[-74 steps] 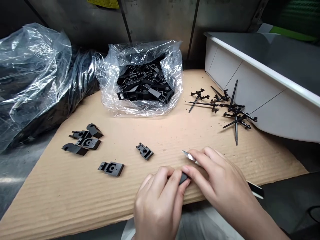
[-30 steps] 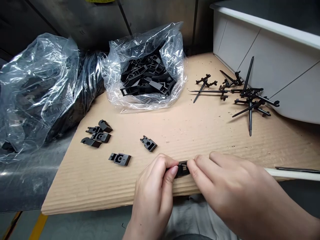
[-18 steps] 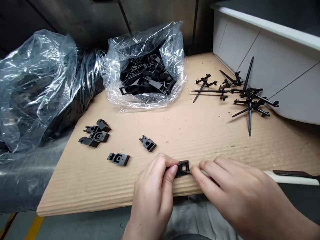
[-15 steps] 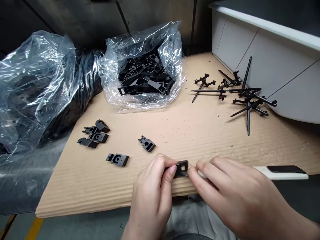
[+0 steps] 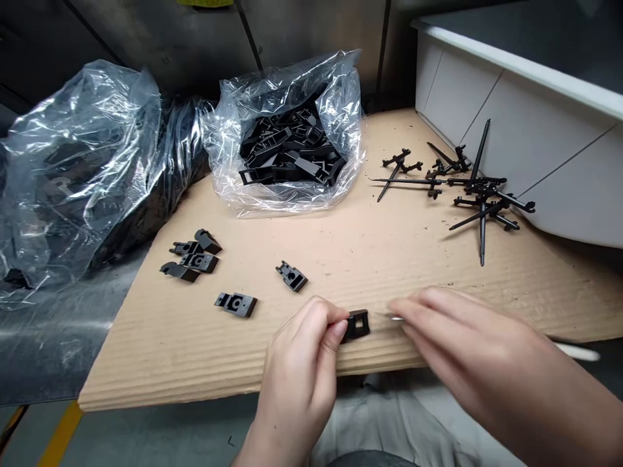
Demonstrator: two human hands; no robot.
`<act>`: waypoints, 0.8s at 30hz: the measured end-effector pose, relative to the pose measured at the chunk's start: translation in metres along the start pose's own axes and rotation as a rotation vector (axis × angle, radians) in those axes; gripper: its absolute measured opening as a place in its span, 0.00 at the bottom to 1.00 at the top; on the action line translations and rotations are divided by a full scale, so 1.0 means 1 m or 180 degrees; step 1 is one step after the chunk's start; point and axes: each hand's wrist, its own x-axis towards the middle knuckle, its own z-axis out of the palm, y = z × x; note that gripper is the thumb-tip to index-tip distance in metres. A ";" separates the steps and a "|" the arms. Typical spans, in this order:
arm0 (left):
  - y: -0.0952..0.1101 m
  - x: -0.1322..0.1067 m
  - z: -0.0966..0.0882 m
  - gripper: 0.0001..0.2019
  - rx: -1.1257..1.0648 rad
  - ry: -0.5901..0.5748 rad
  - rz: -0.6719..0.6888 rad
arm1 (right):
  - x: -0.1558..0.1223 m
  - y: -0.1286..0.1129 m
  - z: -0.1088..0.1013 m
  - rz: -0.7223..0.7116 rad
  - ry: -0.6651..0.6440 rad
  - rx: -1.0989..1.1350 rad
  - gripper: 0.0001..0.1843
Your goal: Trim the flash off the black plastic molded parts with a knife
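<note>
My left hand [image 5: 302,353] pinches a small black plastic part with a square opening [image 5: 351,329] between thumb and fingers, close to the near edge of the tan corrugated cardboard sheet [image 5: 350,243]. My right hand [image 5: 467,347] is closed around a slim white-handled tool with a metal tip [image 5: 578,352]; the tip shows blurred, pointing at the part but apart from it, so I can't tell how sharp it is. If it's a blade, a slip off the smooth plastic could carry it into my left thumb [image 5: 335,337], which sits in line with it. Pressing too hard might gouge the thin frame around the opening. A slack pinch could let the part twist, or drop onto my lap [image 5: 389,425].
</note>
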 end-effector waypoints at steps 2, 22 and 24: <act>0.002 -0.002 -0.003 0.09 -0.0603 -0.0030 -0.0037 | -0.003 0.003 0.000 0.0380 -0.0031 0.0795 0.11; 0.013 0.004 0.004 0.09 -0.2289 0.0033 -0.1323 | -0.017 -0.018 0.018 0.0075 0.0561 0.1022 0.15; 0.011 0.002 0.006 0.08 -0.1976 0.0128 -0.1116 | -0.019 -0.012 0.017 0.0180 0.0671 0.0956 0.16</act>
